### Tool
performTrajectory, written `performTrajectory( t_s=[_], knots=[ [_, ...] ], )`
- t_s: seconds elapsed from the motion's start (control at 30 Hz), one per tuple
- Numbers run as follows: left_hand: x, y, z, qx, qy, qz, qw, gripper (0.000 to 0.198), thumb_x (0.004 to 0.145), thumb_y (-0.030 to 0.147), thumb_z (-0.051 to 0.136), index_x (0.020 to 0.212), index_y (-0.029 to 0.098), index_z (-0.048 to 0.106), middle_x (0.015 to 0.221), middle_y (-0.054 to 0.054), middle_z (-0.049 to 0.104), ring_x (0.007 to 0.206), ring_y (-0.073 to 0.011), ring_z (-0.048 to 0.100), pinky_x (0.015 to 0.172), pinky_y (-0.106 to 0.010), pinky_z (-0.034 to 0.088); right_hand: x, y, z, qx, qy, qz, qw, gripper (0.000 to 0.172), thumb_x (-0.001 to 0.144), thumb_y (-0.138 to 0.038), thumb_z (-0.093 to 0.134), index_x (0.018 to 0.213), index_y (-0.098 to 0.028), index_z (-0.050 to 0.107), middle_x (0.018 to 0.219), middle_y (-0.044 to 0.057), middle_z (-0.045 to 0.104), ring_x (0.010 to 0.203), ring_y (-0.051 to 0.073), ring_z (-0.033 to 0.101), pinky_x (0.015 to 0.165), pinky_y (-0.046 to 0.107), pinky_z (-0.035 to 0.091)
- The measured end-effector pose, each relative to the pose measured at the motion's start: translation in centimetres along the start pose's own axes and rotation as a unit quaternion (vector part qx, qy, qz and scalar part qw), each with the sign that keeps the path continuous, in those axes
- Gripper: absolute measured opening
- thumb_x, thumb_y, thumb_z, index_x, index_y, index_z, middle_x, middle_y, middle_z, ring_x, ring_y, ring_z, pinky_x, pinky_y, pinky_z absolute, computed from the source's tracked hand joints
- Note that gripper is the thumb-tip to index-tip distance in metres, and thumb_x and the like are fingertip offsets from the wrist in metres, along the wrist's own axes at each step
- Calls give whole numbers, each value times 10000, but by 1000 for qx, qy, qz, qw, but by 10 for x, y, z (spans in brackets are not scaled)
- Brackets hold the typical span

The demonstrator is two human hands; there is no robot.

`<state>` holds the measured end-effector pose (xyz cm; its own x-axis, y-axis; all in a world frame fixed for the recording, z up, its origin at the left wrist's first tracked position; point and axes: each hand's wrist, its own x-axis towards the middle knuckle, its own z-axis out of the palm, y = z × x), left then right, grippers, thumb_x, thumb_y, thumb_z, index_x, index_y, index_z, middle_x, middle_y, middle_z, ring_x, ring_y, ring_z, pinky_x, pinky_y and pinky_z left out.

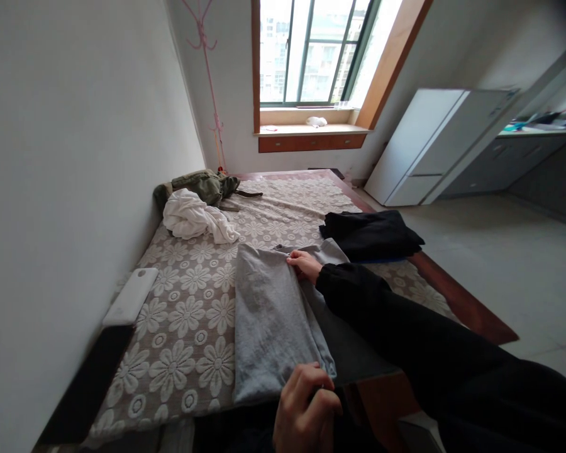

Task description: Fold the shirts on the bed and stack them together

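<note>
A grey shirt (268, 321) lies partly folded on the flower-patterned cover, its left portion flat and smooth. Near the far edge of this cloth, the fingers of my right hand (305, 265) are closed in a pinch. My left hand (307, 409), curled at the near edge, grips the lower corner of the folded layer. More grey fabric spreads out beneath my right forearm, which covers part of it. Beyond my right wrist rests a folded stack of black clothing (370, 234).
A crumpled white cloth (193, 217) and an olive-green bag (205, 185) lie by the left wall. Nearer, a white box-like object (131, 296) sits beside a black item (87, 384). The bed's wooden edge (466, 302) runs along the right. A white fridge (419, 145) stands beyond.
</note>
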<state>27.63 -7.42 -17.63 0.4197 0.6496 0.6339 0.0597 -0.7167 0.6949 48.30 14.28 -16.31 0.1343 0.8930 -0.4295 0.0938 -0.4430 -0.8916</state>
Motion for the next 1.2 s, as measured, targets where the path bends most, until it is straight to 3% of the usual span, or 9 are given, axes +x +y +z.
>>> performTrajectory(
  t_s=[0.27,0.4,0.47,0.57,0.73,0.9,0.97,1.03,1.2],
  knots=[
    [14,8,-2,6,30,20,999,233,984,104,435,842,210,588,870,-54,637,846,-169,651,797,-301,573,-2,-10,4,13,1,-57,998,379,607,-170,730,880,-240,476,758,-52,564,530,90,440,432,214,325],
    [23,18,9,-12,67,26,997,253,974,91,448,818,212,607,862,-52,638,842,-172,638,794,-314,571,-14,-28,-16,-5,15,-161,987,366,640,-210,684,953,-242,497,909,-36,580,543,76,439,439,217,317],
    [30,26,21,-30,67,19,997,262,974,90,449,822,213,623,873,-54,645,866,-180,633,807,-330,570,-20,-38,-37,-34,32,-241,969,355,648,-229,682,963,-230,517,958,-13,580,637,100,507,496,220,379],
    [44,33,46,-54,12,4,998,247,950,65,473,878,216,654,933,-57,659,899,-187,628,801,-328,568,-28,-45,-76,-105,88,-306,942,296,645,-213,676,903,-206,530,908,9,578,789,151,552,642,249,461],
    [64,33,99,-74,-71,-14,995,180,854,41,569,875,209,631,985,-55,651,918,-201,613,763,-322,569,-40,-27,-126,-270,143,-284,909,202,687,-137,574,878,-201,569,813,-10,584,733,137,516,688,263,437],
    [67,34,136,-52,-141,-7,989,196,769,18,610,813,207,575,938,-65,646,869,-218,587,693,-323,559,-43,-5,-142,-362,154,-251,884,167,744,-107,490,833,-206,592,572,-58,456,567,128,417,638,281,369],
    [62,32,131,-16,-157,-6,987,201,754,21,616,824,204,569,934,-67,647,845,-224,582,684,-346,541,-42,1,-143,-367,167,-250,880,182,773,-120,502,894,-200,612,604,-44,526,569,135,445,645,285,384],
    [52,27,113,14,-143,1,990,196,761,34,605,851,204,572,932,-63,653,847,-231,583,703,-372,513,-41,7,-143,-374,176,-256,874,256,802,-142,534,1035,-190,626,749,-4,652,591,140,505,669,289,422],
    [18,6,39,63,-57,20,996,217,831,47,499,919,207,614,950,-61,659,912,-234,573,842,-409,449,-38,20,-141,-428,184,-286,838,674,834,-319,700,1469,-233,491,1179,84,721,1000,264,699,877,362,535]
  ],
)
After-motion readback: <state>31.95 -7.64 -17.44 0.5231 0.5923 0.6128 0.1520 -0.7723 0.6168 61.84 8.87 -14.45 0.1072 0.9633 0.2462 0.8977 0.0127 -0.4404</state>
